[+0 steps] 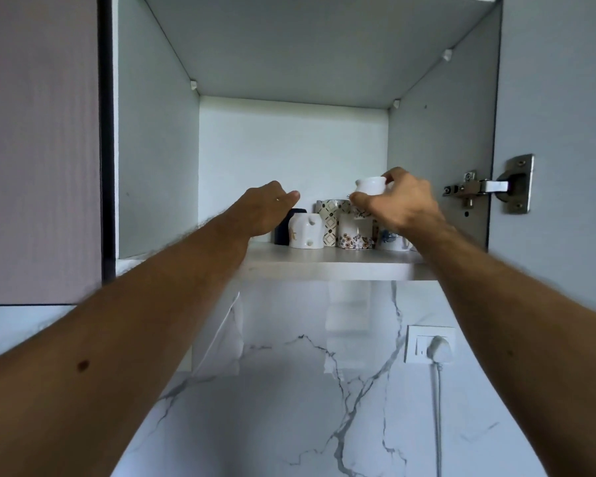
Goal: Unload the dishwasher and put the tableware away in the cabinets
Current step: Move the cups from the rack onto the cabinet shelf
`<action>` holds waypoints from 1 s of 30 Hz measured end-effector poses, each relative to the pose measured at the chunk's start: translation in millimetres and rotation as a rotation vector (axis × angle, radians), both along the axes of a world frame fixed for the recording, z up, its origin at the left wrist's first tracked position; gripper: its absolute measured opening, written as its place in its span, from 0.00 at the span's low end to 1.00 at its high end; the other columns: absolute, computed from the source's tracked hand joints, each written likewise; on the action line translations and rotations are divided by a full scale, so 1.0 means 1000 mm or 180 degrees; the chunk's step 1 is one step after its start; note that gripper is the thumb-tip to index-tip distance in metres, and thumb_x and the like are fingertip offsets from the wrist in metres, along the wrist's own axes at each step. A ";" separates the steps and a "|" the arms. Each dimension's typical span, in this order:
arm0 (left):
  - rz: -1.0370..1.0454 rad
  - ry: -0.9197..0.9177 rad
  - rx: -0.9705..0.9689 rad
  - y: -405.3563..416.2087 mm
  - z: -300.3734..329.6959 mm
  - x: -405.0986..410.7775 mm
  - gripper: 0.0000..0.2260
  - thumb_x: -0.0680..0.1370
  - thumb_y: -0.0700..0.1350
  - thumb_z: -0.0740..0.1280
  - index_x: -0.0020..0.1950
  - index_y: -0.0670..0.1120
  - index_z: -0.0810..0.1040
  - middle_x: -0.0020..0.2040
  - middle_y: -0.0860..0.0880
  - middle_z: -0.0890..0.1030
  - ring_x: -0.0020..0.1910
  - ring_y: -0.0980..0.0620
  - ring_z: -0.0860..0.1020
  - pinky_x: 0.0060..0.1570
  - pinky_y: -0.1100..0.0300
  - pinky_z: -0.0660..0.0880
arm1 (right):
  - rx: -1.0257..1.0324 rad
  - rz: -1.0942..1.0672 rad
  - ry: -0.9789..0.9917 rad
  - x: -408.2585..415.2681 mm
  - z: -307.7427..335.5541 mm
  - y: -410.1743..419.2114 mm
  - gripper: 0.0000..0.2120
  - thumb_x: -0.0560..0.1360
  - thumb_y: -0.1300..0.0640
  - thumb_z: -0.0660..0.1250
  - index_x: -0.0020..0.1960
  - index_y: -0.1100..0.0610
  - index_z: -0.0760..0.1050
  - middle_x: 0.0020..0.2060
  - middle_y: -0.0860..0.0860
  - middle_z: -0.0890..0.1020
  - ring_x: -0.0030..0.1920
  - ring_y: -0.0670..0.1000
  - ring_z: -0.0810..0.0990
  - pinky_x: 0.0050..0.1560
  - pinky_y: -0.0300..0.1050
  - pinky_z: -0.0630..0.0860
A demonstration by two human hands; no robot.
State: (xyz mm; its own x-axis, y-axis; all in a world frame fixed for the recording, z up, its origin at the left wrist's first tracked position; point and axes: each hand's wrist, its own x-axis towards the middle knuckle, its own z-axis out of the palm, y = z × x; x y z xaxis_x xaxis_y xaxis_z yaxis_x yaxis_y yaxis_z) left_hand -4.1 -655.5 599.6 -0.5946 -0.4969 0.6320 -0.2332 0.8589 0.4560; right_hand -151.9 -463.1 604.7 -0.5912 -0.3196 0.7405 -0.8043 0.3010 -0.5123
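Observation:
I look up into an open wall cabinet. My right hand point(398, 204) grips a small white cup point(370, 185) and holds it above a row of mugs on the shelf point(331, 261). That row includes a white mug point(305, 232), a patterned mug point(331, 215), a floral mug point(355, 234) and a dark mug point(284, 232) at the left. My left hand point(269, 211) reaches over the shelf beside the dark mug, its fingers extended and holding nothing. Part of the row is hidden behind my right hand.
The cabinet door point(558, 132) stands open at the right, on a metal hinge point(489, 187). A closed cabinet front point(38, 149) is at the left. Below is a marble backsplash point(307, 390) with a wall socket point(430, 344) and a white plug and cord.

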 end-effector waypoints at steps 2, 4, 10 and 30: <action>-0.0012 -0.0072 -0.0060 -0.001 0.001 0.000 0.23 0.82 0.59 0.55 0.53 0.40 0.77 0.54 0.47 0.80 0.55 0.46 0.75 0.55 0.54 0.70 | 0.0079 -0.0231 0.0052 -0.004 -0.004 0.009 0.33 0.66 0.34 0.71 0.62 0.55 0.73 0.50 0.54 0.80 0.50 0.56 0.80 0.53 0.52 0.80; -0.0092 -0.0165 -0.0007 0.000 0.001 0.001 0.24 0.83 0.59 0.54 0.51 0.40 0.79 0.50 0.48 0.81 0.52 0.46 0.76 0.54 0.54 0.70 | 0.0213 -0.0473 -0.0038 -0.009 -0.008 0.015 0.35 0.66 0.32 0.71 0.61 0.57 0.73 0.52 0.56 0.80 0.53 0.58 0.79 0.55 0.51 0.79; -0.0327 -0.0332 0.0246 -0.002 -0.001 -0.002 0.21 0.83 0.57 0.56 0.46 0.47 0.83 0.51 0.48 0.83 0.56 0.48 0.78 0.59 0.52 0.74 | 0.0552 -0.0836 -0.0179 -0.011 -0.019 0.020 0.39 0.63 0.29 0.72 0.59 0.59 0.77 0.55 0.59 0.81 0.56 0.60 0.79 0.55 0.47 0.76; -0.0723 -0.0769 0.0471 0.003 -0.001 -0.001 0.13 0.81 0.43 0.61 0.59 0.44 0.83 0.61 0.47 0.81 0.62 0.51 0.76 0.50 0.63 0.71 | 0.0587 -0.1033 -0.0086 -0.003 -0.025 0.021 0.26 0.67 0.42 0.70 0.59 0.57 0.76 0.53 0.59 0.82 0.54 0.61 0.80 0.51 0.47 0.76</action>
